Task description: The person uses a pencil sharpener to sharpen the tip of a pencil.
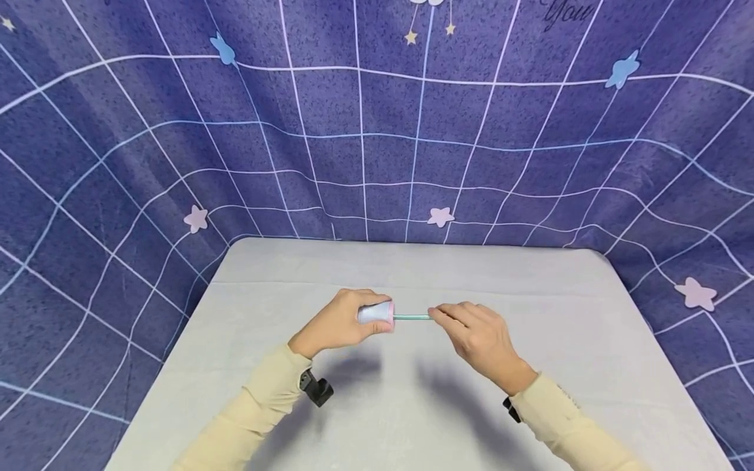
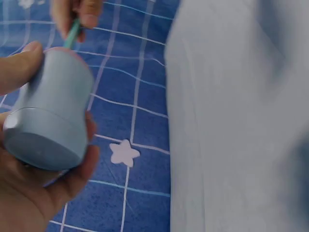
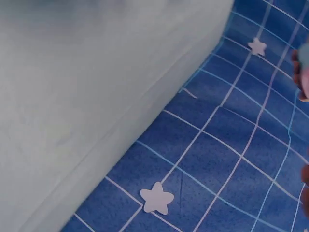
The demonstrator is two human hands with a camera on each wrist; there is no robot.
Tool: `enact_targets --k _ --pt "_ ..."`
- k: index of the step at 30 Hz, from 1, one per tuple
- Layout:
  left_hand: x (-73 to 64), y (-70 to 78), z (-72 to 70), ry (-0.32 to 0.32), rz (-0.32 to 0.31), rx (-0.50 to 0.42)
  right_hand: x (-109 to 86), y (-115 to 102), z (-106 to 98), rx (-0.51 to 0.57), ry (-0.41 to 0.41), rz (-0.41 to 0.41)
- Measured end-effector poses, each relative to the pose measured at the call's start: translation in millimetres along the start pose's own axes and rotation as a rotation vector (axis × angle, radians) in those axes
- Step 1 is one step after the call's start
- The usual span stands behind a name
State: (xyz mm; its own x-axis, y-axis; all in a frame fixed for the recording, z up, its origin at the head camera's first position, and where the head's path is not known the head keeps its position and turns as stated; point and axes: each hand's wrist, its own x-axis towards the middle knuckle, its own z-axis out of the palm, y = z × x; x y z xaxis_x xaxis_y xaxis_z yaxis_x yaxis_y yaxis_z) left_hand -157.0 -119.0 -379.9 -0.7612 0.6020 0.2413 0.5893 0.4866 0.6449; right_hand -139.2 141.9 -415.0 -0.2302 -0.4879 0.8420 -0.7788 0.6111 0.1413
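Note:
My left hand (image 1: 338,322) grips a light blue, waisted container (image 1: 374,312) with a pink rim, held sideways above the table. Its rim end faces right. From that end a thin green stick (image 1: 412,317) sticks out toward my right hand (image 1: 478,335), which pinches the stick's far end between thumb and fingers. Seen by the left wrist camera, the container (image 2: 55,104) shows its smooth base, with thumb and fingers wrapped about its sides. At the right wrist view's edge, only a slice of the container (image 3: 305,60) shows; its inside is hidden.
A table with a pale grey cloth (image 1: 377,268) lies beneath both hands. Behind it and along its sides hangs a blue-purple curtain (image 1: 389,157) with grid lines and stars. Black wrist cameras (image 1: 318,389) are strapped over the cream sleeves (image 1: 247,418).

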Motion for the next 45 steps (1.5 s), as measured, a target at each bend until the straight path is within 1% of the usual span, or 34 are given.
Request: enact_targets --k 2,3,4,5,7,10,13,17,19,20,21,23,25,27,29,30,32,34,36,40,42,43,45 --pt "1.7 1.3 -4.0 -0.045 -0.047 -0.059 0.0 -2 2 -0.062 0.068 -0.052" --pt "2.5 2.1 -5.4 -0.064 -0.064 -0.071 -0.5 -2 2 -0.076 0.087 -0.067" --pt "3.0 3.1 -6.4 -0.075 -0.078 -0.075 -1.2 -4 2 -0.083 0.092 -0.072" --pt "3.5 4.3 -6.9 -0.083 -0.08 -0.073 -2.1 -5 2 -0.072 0.086 -0.065" --pt "4.7 7.7 -6.5 -0.088 -0.066 -0.048 -4.8 -7 0 -0.014 0.041 -0.018" --pt "5.5 13.3 -2.4 -0.046 -0.003 0.045 -7.5 -9 -4 0.128 -0.068 0.12" --pt "4.7 17.0 6.1 0.018 0.074 0.164 -6.7 -9 -10 0.295 -0.209 0.314" --pt "0.9 16.2 19.9 0.139 0.217 0.323 -0.9 -3 -20 0.574 -0.453 0.619" --pt "-0.9 14.9 25.9 0.204 0.301 0.398 2.1 2 -24 0.718 -0.566 0.733" --pt "-1.7 14.0 28.6 0.234 0.339 0.425 3.5 5 -26 0.779 -0.613 0.767" --pt "-2.7 13.5 31.1 0.257 0.365 0.44 4.8 8 -27 0.833 -0.653 0.784" --pt "-4.6 12.3 35.3 0.278 0.399 0.462 7.0 13 -30 0.907 -0.713 0.795" --pt "-6.0 10.9 38.6 0.281 0.398 0.454 8.4 16 -31 0.914 -0.747 0.781" --pt "-6.9 10.1 40.4 0.271 0.366 0.432 8.9 17 -31 0.854 -0.76 0.756" --pt "-6.6 10.2 40.3 0.25 0.321 0.413 7.5 15 -29 0.758 -0.745 0.718" --pt "-6.1 10.4 39.8 0.239 0.295 0.402 6.4 14 -29 0.702 -0.724 0.687" --pt "-5.4 11.8 37.4 0.213 0.239 0.376 3.4 11 -26 0.592 -0.649 0.612" --pt "-4.3 13.4 33.7 0.181 0.179 0.331 -0.7 9 -22 0.483 -0.542 0.518" --pt "-3.0 13.6 29.4 0.153 0.113 0.242 -4.5 7 -19 0.389 -0.405 0.417" --pt "0.6 11.7 20.4 0.086 -0.051 -0.034 -8.7 4 -13 0.248 -0.149 0.234" --pt "1.6 10.1 15.9 0.052 -0.129 -0.137 -8.0 2 -10 0.189 -0.056 0.152" --pt "1.8 9.7 13.6 0.031 -0.155 -0.173 -7.3 1 -9 0.161 -0.023 0.119" --pt "1.9 9.2 9.5 -0.012 -0.191 -0.211 -5.8 -2 -8 0.104 0.032 0.059"
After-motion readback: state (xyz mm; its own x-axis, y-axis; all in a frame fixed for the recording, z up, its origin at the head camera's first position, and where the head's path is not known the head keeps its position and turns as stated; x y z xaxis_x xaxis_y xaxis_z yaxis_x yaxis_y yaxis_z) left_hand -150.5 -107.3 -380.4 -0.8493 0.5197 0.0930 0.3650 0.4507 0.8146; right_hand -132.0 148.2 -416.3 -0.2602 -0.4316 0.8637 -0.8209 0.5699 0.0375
